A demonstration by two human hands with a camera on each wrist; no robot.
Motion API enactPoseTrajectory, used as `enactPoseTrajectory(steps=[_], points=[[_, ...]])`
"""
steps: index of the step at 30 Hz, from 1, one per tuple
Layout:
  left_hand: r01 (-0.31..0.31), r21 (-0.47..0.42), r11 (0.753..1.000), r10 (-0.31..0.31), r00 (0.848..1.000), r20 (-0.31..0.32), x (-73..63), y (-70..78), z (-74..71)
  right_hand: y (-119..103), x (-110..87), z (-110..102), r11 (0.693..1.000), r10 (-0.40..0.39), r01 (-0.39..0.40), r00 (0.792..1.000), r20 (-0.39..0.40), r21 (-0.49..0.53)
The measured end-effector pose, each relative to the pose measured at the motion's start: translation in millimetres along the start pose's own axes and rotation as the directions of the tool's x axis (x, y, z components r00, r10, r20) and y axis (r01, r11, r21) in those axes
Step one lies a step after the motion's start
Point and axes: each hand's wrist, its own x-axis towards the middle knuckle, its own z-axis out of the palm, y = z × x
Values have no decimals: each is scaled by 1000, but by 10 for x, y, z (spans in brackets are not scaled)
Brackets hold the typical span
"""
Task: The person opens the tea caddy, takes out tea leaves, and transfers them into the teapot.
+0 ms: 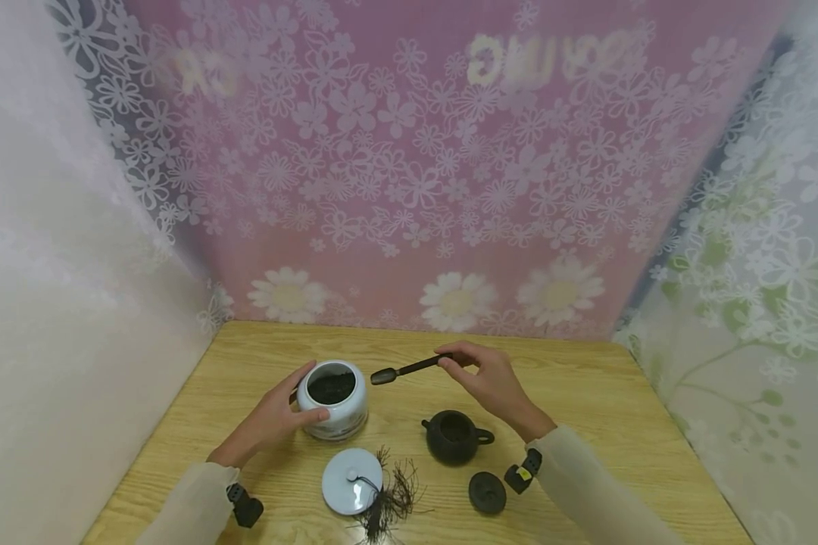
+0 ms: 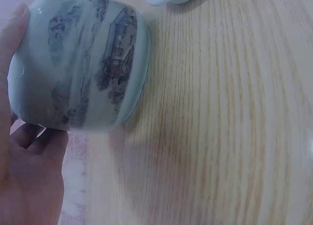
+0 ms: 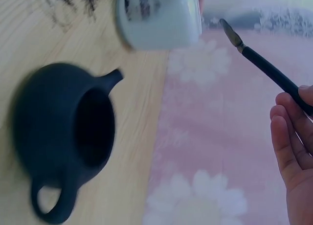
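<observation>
My left hand (image 1: 270, 422) grips a white porcelain jar (image 1: 346, 421), thumb on its near side and fingers around the far left. The jar has no lid on, and dark loose tea leaves (image 1: 332, 389) show inside. A painted landscape runs round its wall in the left wrist view. Between thumb and fingers, my right hand (image 1: 488, 376) pinches the black handle of a small tea scoop (image 1: 419, 365). The scoop's bowl (image 3: 230, 33) points left, just right of the jar's mouth and above the table. Below the right hand stands a dark clay teapot (image 1: 453, 446), uncovered, spout to the left.
Nearer me lies the jar's white lid (image 1: 347, 484), with a dark stringy tassel (image 1: 386, 503) at its knob. The teapot's round dark lid (image 1: 487, 493) rests right of that. The wooden table (image 1: 559, 484) meets a pink flowered backdrop (image 1: 416, 189) at its far edge.
</observation>
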Motion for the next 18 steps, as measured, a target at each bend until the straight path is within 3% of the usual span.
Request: enactPoseTrajectory(steps=[10, 18], points=[[-24, 20, 1000, 24, 1000, 2, 8, 17, -13, -257, 361, 351, 989, -132, 137, 988, 84, -57], [-12, 2, 1000, 12, 1000, 1, 0, 36, -23, -404, 547, 511, 947, -224, 263, 952, 207, -182]])
